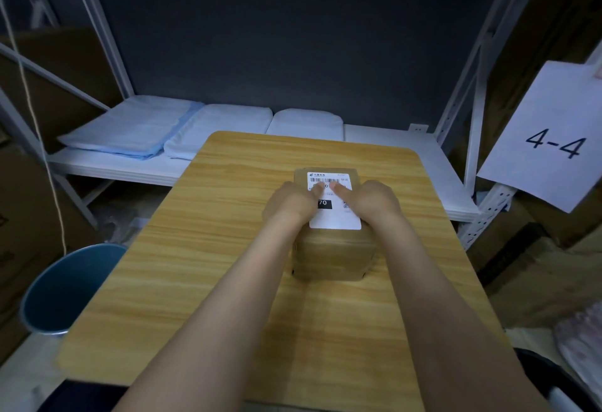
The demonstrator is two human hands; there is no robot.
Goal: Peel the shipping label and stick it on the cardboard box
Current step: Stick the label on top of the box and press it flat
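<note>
A small brown cardboard box stands on the wooden table, a little beyond its middle. A white shipping label with a barcode and a black "70" patch lies flat on the box's top. My left hand rests on the label's left side and my right hand on its right side. Both hands are loosely curled, and a fingertip of each presses the label near the barcode. The hands cover the label's middle edges.
A blue bin stands on the floor left of the table. Behind the table a white shelf holds folded white and blue cloths. A paper sign marked "4-4" hangs at the right, with cardboard boxes on both sides.
</note>
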